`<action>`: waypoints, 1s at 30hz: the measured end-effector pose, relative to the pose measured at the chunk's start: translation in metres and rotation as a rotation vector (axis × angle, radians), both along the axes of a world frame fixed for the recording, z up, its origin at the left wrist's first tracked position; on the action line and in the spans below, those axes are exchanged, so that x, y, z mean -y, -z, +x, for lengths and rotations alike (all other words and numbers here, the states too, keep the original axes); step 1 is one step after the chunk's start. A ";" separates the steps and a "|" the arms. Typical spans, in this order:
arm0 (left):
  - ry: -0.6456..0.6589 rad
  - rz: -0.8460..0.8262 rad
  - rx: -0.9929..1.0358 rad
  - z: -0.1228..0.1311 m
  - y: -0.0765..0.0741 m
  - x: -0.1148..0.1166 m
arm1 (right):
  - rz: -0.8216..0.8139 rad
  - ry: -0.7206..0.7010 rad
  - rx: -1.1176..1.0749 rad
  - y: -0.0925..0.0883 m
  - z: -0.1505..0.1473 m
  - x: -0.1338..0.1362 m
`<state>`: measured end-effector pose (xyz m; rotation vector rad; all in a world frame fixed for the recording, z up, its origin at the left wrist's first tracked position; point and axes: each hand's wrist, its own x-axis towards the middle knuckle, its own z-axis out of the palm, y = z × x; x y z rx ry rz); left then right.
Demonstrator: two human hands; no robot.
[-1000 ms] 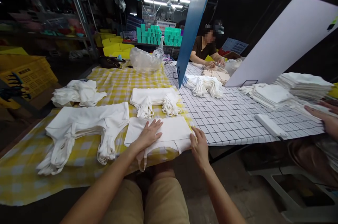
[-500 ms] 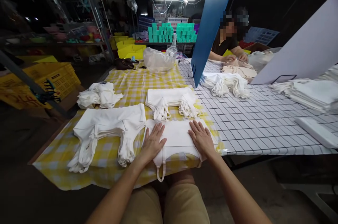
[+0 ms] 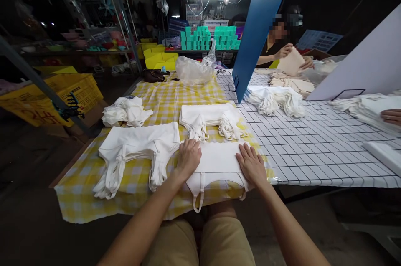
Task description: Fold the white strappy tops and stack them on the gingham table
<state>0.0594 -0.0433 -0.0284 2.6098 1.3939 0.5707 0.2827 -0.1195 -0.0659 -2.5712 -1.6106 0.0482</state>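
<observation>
A white camisole (image 3: 219, 158) lies on the yellow checked cloth in front of me, its thin straps hanging toward my lap. My left hand (image 3: 189, 157) is at its upper left edge, with fingers bent and closed on the fabric. On the right side, my right hand (image 3: 251, 162) lies flat with its fingers stretched out. A stack of white camisoles (image 3: 140, 143) is to the left, its straps bunched toward me. Just beyond my hands is another neat stack of white camisoles (image 3: 206, 116).
A crumpled white garment pile (image 3: 127, 111) and a clear plastic bag (image 3: 194, 69) are farther back. A blue panel (image 3: 261, 28) stands upright on the white grid cloth (image 3: 291, 145). Behind it a co-worker handles beige fabric (image 3: 291, 63). Another person's hand (image 3: 391, 115) shows at right.
My left hand has gone from lying flat to bent fingers at the camisole's edge. The co-worker has lifted a beige piece. Another person's hand has appeared at the right edge.
</observation>
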 end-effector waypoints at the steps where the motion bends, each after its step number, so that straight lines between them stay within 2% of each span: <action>1: 0.081 0.030 0.008 0.008 -0.004 -0.008 | 0.000 0.001 -0.006 0.000 0.000 0.000; 4: 0.314 0.016 -0.071 0.030 -0.009 -0.035 | 0.002 0.000 -0.011 -0.002 -0.002 0.001; 6: 0.366 -0.026 -0.163 0.039 -0.007 -0.051 | 0.002 -0.001 -0.006 -0.003 -0.002 0.001; 11: 0.326 0.039 -0.280 0.028 -0.001 -0.084 | 0.019 -0.011 0.001 -0.002 -0.002 0.002; 15: 0.344 0.063 -0.321 0.014 -0.003 -0.103 | 0.044 -0.015 0.001 -0.001 -0.002 0.002; 20: 0.346 0.061 -0.332 0.009 -0.008 -0.118 | 0.058 -0.016 -0.017 -0.001 -0.003 0.003; 22: 0.328 0.042 -0.322 0.007 -0.010 -0.116 | 0.070 -0.016 -0.016 -0.001 -0.003 0.003; 24: 0.286 0.039 -0.300 0.005 -0.009 -0.104 | 0.078 -0.019 -0.013 0.000 -0.003 0.003; 27: 0.200 0.081 -0.234 0.003 -0.002 -0.068 | 0.072 -0.019 -0.019 0.001 -0.002 0.002; 30: 0.239 0.034 -0.208 0.006 0.012 -0.023 | 0.061 -0.011 -0.032 0.000 -0.002 0.001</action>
